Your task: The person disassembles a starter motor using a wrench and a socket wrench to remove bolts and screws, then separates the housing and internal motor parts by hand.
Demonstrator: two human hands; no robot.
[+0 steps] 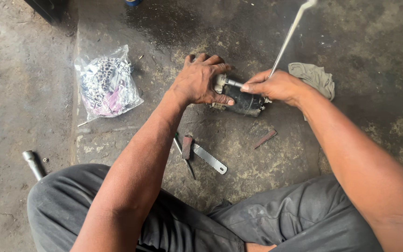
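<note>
Head view. Person seated on a stained concrete floor [360,42], knees in grey trousers at the bottom of the frame, both bare arms reaching forward.

Between the hands: a small dark cylindrical motor part [246,101], lying on its side on the floor, with a pale metal shaft end [222,82] sticking out toward the left hand.

Left hand [200,80]: fingers curled over the shaft end of the motor part, thumb laid along its near side. Closed on it, holding it down.

Right hand [276,86]: closed in a fist around a long thin metal rod [289,37] that runs up and away to the top edge of the frame. Fist sits just against the far end of the motor part; rod's lower tip is hidden by the fingers, so contact with the part cannot be told.

Just beyond the right hand: a crumpled grey rag [316,77] on the floor, touching or nearly touching the wrist.

Near side of the hands, toward the knees: a flat metal strip with holes [209,158], a short reddish block [187,147] lying across a thin green-handled tool [183,156], and a second reddish strip [264,138] under the right forearm.

Well out past the left hand: a clear plastic bag of patterned cloth [107,84]. By the left knee: a metal socket tube [33,163] with a small nut [45,159] beside it.
</note>
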